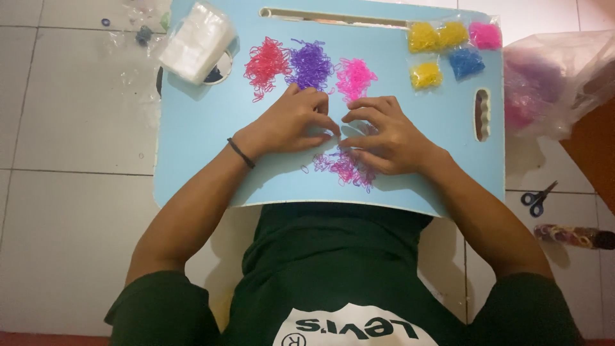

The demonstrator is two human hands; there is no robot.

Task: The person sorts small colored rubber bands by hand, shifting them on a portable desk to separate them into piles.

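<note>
White floor tiles surround a light-blue lap tabletop (211, 141) that rests in front of a person in a dark green shirt. Both hands lie near its middle, fingertips almost meeting. The left hand (291, 122), with a dark band on its wrist, has its fingers curled and its thumb and forefinger pinched together on something too small to make out, likely one small rubber band. The right hand (384, 131) is likewise curled, its fingertips pressed down at the edge of a mixed pile of pink and purple rubber bands (346, 168), which lies just under and in front of both hands, toward the near edge.

Beyond the hands sit three sorted heaps side by side: a red heap (266, 64), a purple heap (311, 64) and a pink heap (354, 78). At the far right corner lie small clear bags of bands (451, 45), yellow, blue and pink. A stack of clear plastic bags (195, 41) rests on the far left corner. On the floor to the right are a large plastic bag (557, 83), blue-handled scissors (537, 198) and a filled tube-shaped packet (573, 236).
</note>
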